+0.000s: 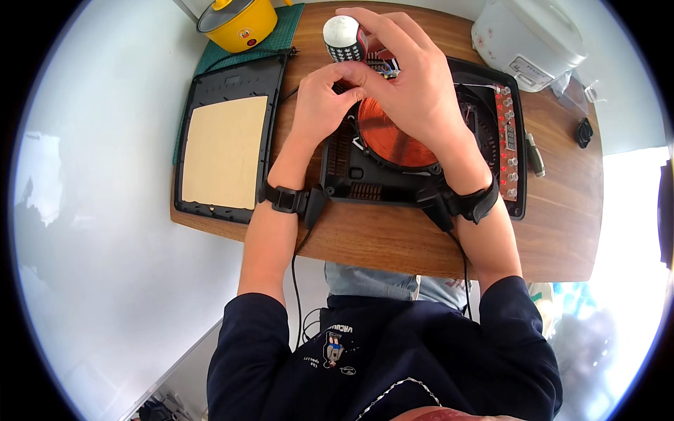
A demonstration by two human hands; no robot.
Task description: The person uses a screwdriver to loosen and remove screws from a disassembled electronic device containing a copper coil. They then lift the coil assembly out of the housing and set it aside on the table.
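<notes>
On the wooden tabletop [393, 242], an opened induction cooker base [421, 151] is laid flat, its black housing holding a round copper coil [390, 137] at the middle and a red control board [507, 140] along its right edge. Just beside it on the left, the detached black top panel [226, 140] is laid with a tan square sheet on its face. Behind that panel a green cutting mat [281, 31] is spread, and a small yellow cooker [235, 21] is stood on it. At the far right corner a white rice cooker [526, 35] is placed, well apart from the coil. A screwdriver [535, 154] is laid just right of the base, with a small black knob [584, 132] beyond it.

The right hand [411, 77] is curled over the far part of the coil, and much of the circuitry there is hidden by it. A patterned white roll [344, 38] is touched by its fingers at the base's far edge. The left hand [326, 98] is pressed together, fingertips pinching at something small beside the coil's rim; what is pinched cannot be told.
</notes>
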